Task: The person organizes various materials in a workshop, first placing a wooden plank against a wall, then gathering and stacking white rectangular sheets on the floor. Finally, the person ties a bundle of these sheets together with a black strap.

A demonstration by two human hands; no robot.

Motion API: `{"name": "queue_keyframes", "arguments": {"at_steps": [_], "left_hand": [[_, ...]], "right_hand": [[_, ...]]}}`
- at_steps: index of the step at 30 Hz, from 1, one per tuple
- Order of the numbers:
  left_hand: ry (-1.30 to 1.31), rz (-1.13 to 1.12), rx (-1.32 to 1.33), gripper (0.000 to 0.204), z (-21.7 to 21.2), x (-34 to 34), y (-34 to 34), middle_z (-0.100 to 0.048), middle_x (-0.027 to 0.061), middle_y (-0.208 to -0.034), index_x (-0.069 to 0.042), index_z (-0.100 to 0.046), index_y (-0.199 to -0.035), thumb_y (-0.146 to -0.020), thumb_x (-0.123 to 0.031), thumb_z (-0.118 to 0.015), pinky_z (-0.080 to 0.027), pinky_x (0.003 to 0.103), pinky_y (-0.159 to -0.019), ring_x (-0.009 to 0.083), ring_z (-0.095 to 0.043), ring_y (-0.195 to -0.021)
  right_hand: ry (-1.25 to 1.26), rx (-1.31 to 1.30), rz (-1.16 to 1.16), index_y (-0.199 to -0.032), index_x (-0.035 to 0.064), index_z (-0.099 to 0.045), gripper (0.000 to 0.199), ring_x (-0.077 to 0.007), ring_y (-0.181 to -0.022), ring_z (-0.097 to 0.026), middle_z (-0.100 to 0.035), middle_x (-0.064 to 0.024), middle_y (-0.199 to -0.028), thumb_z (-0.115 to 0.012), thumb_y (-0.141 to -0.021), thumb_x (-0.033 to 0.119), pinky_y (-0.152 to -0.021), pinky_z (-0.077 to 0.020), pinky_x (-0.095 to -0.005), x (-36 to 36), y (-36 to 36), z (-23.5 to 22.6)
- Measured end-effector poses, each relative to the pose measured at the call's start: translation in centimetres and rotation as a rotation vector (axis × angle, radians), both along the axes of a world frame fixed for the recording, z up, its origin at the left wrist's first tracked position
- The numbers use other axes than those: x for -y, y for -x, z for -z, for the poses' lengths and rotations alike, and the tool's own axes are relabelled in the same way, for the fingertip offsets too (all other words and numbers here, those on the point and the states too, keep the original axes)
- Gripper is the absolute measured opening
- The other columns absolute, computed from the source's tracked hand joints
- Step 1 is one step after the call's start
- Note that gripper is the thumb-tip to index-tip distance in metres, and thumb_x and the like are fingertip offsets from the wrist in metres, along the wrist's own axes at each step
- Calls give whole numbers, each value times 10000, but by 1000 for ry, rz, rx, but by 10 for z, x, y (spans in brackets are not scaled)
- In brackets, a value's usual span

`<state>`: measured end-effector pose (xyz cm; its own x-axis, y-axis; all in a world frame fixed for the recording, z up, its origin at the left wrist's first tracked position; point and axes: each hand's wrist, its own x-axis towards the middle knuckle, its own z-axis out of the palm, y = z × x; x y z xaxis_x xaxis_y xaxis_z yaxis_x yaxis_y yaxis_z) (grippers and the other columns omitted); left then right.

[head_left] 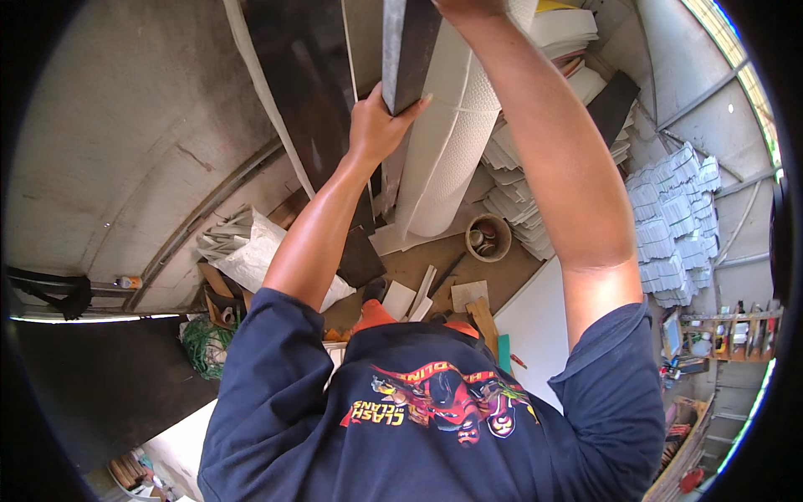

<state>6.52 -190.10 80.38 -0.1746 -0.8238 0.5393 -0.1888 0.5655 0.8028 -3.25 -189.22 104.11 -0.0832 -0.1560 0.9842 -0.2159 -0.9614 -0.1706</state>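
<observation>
a straight dark bar [414, 60] with a pale grey edge extends out of view at twelve o'clock.

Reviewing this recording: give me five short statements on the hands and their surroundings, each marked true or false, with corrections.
1. The left hand holds the dark board. True.
2. The right hand is down beside the bucket. False: the right hand is at the picture's upper edge, partly cut off.
3. The textured white roll is right of the left hand. True.
4. The bucket is empty. False: the bucket has things in it.
5. The white sack lies left of the bucket. True.
</observation>
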Motion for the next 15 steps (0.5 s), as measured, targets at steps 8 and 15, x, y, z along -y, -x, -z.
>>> {"name": "queue_keyframes", "arguments": {"at_steps": [8, 15], "left_hand": [[-58, -65, -1, 620, 6, 79, -45, -756, 229, -918, 23, -691, -1099, -814, -508, -841, -572, 428, -748, 391, -746, -894], [-211, -47, 54, 701, 9, 129, -65, -766, 208, -1054, 39, -675, -1168, -823, -554, -821, -560, 390, -867, 335, -745, -1022]], "right_hand": [[-38, 24, 30, -1438, -35, -437, 717, -241, -1089, -605, -605, -134, -1217, -695, -780, 90, -955, -500, -388, 91, -52, -2], [-120, 46, 241, -1425, -38, -439, 703, -347, -1163, -628, -627, -214, -1262, -720, -810, 153, -972, -514, -447, 157, -74, 15]]}}
